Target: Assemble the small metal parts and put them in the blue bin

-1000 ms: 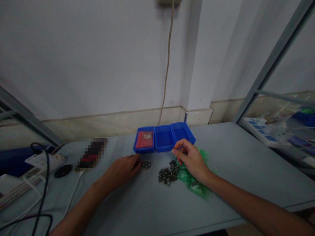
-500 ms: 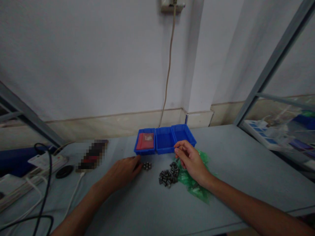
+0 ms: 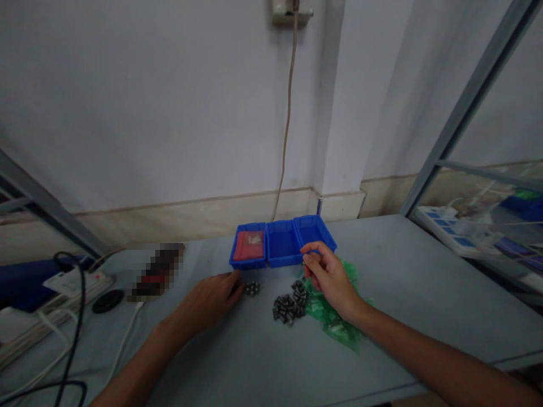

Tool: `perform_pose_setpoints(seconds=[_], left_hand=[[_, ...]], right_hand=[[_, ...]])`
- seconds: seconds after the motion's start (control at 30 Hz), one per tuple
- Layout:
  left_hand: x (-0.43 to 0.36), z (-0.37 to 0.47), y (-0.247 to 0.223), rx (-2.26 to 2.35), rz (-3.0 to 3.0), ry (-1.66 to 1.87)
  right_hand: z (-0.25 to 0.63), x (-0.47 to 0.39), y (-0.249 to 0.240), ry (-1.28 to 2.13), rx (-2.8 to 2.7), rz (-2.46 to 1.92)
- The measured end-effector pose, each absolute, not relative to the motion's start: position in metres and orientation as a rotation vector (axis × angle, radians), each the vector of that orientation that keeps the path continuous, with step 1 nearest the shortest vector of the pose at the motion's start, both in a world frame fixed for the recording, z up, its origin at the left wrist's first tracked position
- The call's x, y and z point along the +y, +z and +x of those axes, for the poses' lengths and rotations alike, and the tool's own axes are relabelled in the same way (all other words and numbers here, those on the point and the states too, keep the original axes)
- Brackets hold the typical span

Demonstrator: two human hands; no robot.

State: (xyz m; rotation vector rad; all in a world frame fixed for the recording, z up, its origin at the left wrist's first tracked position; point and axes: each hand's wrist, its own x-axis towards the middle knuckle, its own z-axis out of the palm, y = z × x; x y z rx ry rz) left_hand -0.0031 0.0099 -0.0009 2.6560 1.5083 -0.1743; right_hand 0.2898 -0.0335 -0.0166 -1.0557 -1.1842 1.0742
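While the larger heap of small metal pieces (image 3: 289, 305) lay on the bench (image 3: 254, 362) between the two hands, a smaller cluster of metal pieces (image 3: 252, 289) sat just beside the fingers of the left hand. The pieces in the larger heap looked short and roughly cylindrical, dark grey with brighter glints, tumbled at various angles; those in the cluster showed paler, rounded ends. The left hand (image 3: 214, 297) rested palm down near the cluster, its fingers close together, and whether it gripped anything could not be told. The right hand (image 3: 328, 277) hovered past the larger heap with its fingers curled and the thumb near the forefinger; whether a piece was pinched there could not be made out. Beneath it spread crumpled green plastic film (image 3: 341, 333), partly hidden by the hand and wrist and reaching the heap's right edge. Behind stood three blue bins in a row: the left bin (image 3: 249, 264) held a red packet (image 3: 248, 246), next came the middle bin (image 3: 285, 261), and the right hand overlapped the front of the right bin (image 3: 316, 232). Farther left lay a pixelated dark object (image 3: 156, 274), a white cable (image 3: 127, 333) and a black disc (image 3: 107, 301).
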Motion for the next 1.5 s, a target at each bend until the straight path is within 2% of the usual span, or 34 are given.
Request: perform_pose_setpoints(seconds=[1.03, 1.5], left_hand=[[0.0089, -0.0032, -0.0013, 1.494, 2.667, -0.131], [0.0079, -0.0038, 0.0002, 1.489, 2.651, -0.104]], right_hand=[[0.2925, -0.0333, -0.0206, 0.822, -1.316, -1.111], [0.2882, -0.0350, -0.0160, 1.135, -1.113, -1.028]])
